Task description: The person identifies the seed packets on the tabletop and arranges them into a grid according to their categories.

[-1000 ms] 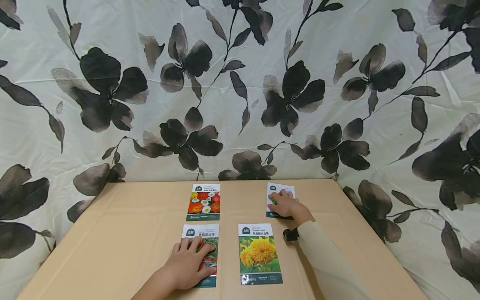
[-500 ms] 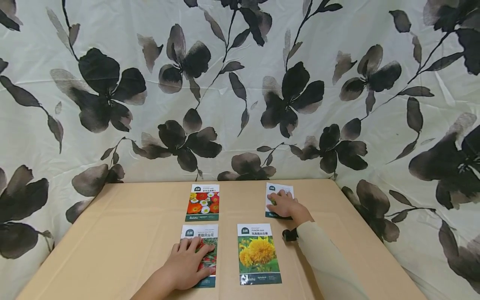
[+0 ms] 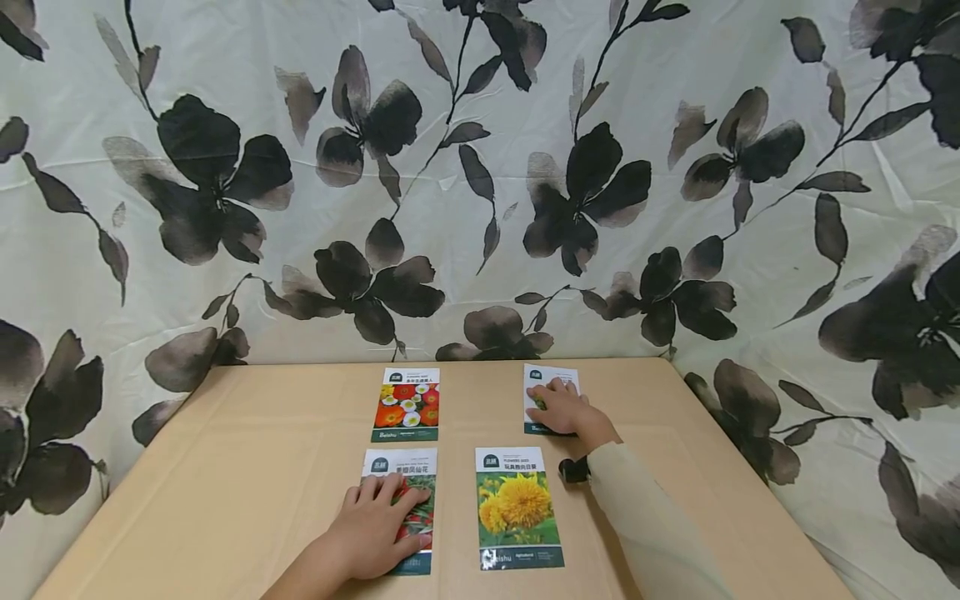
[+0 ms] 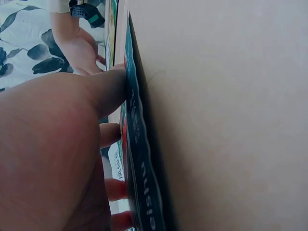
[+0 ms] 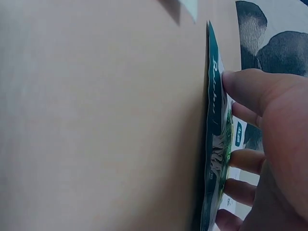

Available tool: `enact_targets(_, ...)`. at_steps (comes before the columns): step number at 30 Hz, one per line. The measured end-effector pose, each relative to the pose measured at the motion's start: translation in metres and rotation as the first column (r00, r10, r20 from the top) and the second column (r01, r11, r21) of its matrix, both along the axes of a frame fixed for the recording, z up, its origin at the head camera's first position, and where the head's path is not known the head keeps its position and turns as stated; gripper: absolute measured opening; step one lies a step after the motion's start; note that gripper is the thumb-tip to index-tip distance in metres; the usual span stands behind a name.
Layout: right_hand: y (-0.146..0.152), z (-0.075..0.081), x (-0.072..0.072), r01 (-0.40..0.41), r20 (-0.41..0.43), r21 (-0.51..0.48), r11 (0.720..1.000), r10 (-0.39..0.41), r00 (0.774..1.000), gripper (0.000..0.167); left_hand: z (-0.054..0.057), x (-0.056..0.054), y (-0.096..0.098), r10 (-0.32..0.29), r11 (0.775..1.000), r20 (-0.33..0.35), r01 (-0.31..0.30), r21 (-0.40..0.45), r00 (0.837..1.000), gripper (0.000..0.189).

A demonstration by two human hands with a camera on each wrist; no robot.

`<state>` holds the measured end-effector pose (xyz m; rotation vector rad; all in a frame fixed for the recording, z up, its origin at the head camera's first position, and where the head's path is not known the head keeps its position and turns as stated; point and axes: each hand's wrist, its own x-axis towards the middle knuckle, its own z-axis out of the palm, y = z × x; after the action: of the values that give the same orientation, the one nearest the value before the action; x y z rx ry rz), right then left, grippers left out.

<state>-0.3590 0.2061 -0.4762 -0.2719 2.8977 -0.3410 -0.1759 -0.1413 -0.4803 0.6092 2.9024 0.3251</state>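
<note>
My left hand (image 3: 371, 529) rests flat on a seed packet (image 3: 417, 521) with red flowers and a dark green bottom band, its fingers spread across the front. In the left wrist view, thumb and fingertips touch the face of that packet (image 4: 136, 115). At the back right, my right hand (image 3: 572, 412) lies on another seed packet (image 3: 550, 376), covering most of its picture. The right wrist view shows the thumb and fingertips pressed on that packet's face (image 5: 215, 110), with the bottom edge slightly off the table.
A packet with yellow flowers (image 3: 521, 508) lies at the front right. Behind the left hand lies one with red, orange and white flowers (image 3: 408, 406). The tan table (image 3: 225, 483) ends at a white cloth with dark flowers (image 3: 480, 208). A dark wristband (image 3: 573, 470) circles the right wrist.
My right hand and the packet under it have slid a little to the left, toward the other back packet. The left hand and the other packets stay in place.
</note>
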Motion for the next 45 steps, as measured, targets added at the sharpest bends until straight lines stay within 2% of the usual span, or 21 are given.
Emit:
enact_targets(2, -0.003, 0.0, 0.0, -0.007, -0.003, -0.002, 1.0, 0.007, 1.0, 0.056, -0.004, -0.001, -0.001, -0.007, 1.0, -0.011, 0.007, 0.001, 1.0, 0.064)
enact_targets(6, -0.006, -0.001, 0.0, -0.032, -0.015, -0.006, 0.999, 0.032, 0.999, 0.056, -0.005, -0.002, -0.001, -0.007, 1.0, -0.004, 0.007, 0.004, 1.0, 0.065)
enact_targets(11, -0.008, -0.003, -0.001, -0.06, -0.037, -0.009, 0.998, 0.06, 0.998, 0.056, 0.003, 0.0, 0.0, 0.008, 1.0, 0.013, -0.008, -0.005, 1.0, 0.064)
enact_targets(15, -0.011, -0.004, 0.001, -0.052, -0.03, -0.013, 0.999, 0.051, 0.998, 0.056, 0.003, 0.001, 0.0, 0.003, 1.0, 0.015, -0.003, -0.014, 1.0, 0.066)
enact_targets(23, -0.019, 0.002, 0.005, -0.047, -0.025, -0.019, 0.999, 0.046, 0.999, 0.055, -0.006, -0.001, 0.0, -0.015, 1.0, -0.02, 0.016, 0.005, 1.0, 0.068)
enact_targets(36, -0.025, -0.002, 0.003, -0.051, -0.029, -0.028, 0.998, 0.05, 0.998, 0.056, 0.0, 0.001, 0.001, 0.006, 1.0, 0.008, -0.006, -0.02, 1.0, 0.064)
enact_targets(45, -0.032, -0.003, 0.006, -0.053, -0.025, -0.026, 0.998, 0.053, 0.998, 0.056, -0.002, 0.002, -0.001, 0.002, 1.0, -0.007, -0.002, -0.013, 1.0, 0.065)
